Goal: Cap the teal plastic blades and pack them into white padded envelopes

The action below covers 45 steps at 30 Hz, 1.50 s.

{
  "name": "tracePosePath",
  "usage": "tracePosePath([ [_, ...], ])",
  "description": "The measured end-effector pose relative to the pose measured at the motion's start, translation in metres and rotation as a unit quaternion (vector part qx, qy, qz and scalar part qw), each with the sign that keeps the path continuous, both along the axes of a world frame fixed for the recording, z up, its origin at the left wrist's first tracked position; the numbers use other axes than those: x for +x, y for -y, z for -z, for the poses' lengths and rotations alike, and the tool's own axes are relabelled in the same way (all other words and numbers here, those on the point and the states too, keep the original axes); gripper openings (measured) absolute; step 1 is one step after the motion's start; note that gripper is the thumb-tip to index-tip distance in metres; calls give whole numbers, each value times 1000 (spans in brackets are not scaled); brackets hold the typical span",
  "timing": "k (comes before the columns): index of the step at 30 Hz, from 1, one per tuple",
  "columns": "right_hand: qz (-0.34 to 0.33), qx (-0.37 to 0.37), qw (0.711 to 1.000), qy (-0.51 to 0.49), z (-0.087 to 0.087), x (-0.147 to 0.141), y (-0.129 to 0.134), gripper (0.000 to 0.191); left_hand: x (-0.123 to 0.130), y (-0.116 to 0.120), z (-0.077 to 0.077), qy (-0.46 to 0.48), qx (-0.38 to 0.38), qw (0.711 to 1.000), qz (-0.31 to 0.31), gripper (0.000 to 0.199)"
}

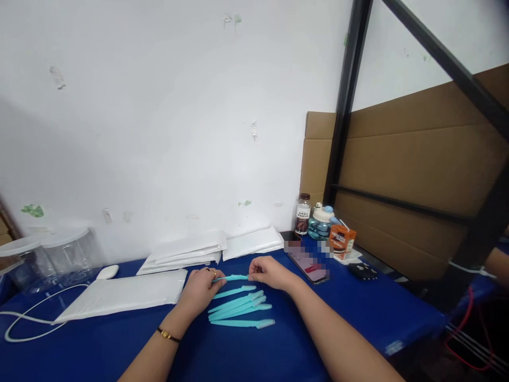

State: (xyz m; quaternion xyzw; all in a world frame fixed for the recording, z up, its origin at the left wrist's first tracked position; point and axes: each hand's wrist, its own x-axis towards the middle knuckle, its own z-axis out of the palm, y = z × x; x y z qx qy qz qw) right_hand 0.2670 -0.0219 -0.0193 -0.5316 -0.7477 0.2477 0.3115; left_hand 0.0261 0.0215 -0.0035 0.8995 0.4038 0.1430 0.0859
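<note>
Several slim turquoise plastic sticks with pale tips (pixel 242 322) lie side by side on the blue table, tips to the right. Above them, one more turquoise stick (pixel 235 277) spans the gap between my hands. My left hand (pixel 202 286), with a ring and a wrist band, has its fingers closed round the stick's left end. The fingers of my right hand (pixel 265 271) pinch its right end. A single stick (pixel 234 292) lies just below my hands, a little apart from the lower bunch.
White padded envelopes (pixel 123 293) lie at the left, more (pixel 253 244) by the wall. Clear containers (pixel 67 257) and a white cable are far left. A phone (pixel 308 265), bottle (pixel 303 216), blue jug (pixel 320 225), orange box (pixel 342 241) and black object (pixel 362 271) are right.
</note>
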Motion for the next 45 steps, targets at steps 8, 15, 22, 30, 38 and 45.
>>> tracePosePath([
  [8, 78, 43, 994, 63, 2, 15, -3, 7, -19, -18, 7, -5, 34, 997, -73, 23],
  [15, -19, 33, 996, 85, 6, -8, 2, 17, -8, 0, 2, 34, 12, 999, -14, 23],
  [22, -29, 39, 994, 101, 5, -13, -1, 12, 5, 6, 5, -14, -20, 999, 42, 18],
  [30, 73, 74, 990, 93, 3, 6, -6, 7, -14, -16, 2, -13, 23, 998, -50, 17],
  [38, 18, 14, 999, 47, -4, 6, 4, 10, -10, -5, 2, 40, -3, 999, -32, 19],
  [45, -92, -89, 990, 59, -5, -4, 9, 18, 0, 15, 4, 47, -90, 992, 70, 23],
])
